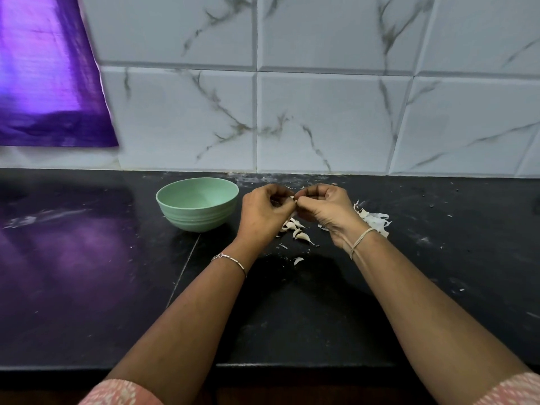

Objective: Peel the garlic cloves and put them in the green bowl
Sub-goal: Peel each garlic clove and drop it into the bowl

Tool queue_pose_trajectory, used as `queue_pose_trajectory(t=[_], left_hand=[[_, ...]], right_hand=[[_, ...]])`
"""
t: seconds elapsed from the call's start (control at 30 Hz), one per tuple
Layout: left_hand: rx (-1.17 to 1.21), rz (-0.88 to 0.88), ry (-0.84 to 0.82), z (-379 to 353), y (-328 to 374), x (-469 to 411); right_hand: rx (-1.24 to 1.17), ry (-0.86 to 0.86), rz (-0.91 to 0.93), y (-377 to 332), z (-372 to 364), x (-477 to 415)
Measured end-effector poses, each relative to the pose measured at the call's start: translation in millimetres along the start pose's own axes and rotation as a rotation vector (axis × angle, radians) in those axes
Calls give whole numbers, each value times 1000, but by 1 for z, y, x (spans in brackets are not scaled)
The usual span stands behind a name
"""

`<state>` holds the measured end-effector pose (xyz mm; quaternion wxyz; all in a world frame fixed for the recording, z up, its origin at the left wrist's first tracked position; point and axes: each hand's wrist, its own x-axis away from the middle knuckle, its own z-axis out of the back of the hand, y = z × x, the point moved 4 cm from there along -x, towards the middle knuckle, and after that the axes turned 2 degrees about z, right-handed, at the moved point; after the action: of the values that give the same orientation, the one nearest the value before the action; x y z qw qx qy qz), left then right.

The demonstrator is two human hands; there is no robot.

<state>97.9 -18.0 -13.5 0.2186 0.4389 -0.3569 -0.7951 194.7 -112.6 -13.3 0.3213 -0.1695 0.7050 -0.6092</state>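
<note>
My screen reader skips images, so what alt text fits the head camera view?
The left hand and right hand pinch a garlic clove between them above a black counter. A green bowl stands just left of the hands, loose cloves lie beneath them, and papery peels lie to the right.

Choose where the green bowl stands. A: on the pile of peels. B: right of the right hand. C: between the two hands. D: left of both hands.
D: the green bowl stands on the counter left of the left hand, which with the right hand pinches a garlic clove.
</note>
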Motion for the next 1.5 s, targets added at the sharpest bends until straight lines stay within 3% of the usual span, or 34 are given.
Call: queue_pose_trajectory(t=[0.17,0.33,0.4,0.57,0.67,0.87,1.13,1.33,1.5], left_hand=[[-3,119,12,1,-11,-6],[-417,89,-161,-1,-26,-5],[-470,47,-212,-3,-26,-3],[-232,-79,-118,-3,-12,-4],[-64,-122,-188,-8,-3,-2],[-113,-157,-128,-4,-3,1],[-152,-81,-191,-8,-8,5],[-139,-55,-152,-8,-16,1],[-110,-52,-278,-11,-14,5]], right_hand=[[-155,3,-93,2,12,-8],[-267,-80,-197,6,21,-11],[-290,-95,-208,5,22,-10],[-231,-116,-182,0,27,-7],[-167,-186,-196,1,24,-5],[-132,-267,-171,1,16,-1],[23,-137,-81,7,19,-4],[-7,-261,-163,10,15,-3],[151,-230,-138,2,30,-2]])
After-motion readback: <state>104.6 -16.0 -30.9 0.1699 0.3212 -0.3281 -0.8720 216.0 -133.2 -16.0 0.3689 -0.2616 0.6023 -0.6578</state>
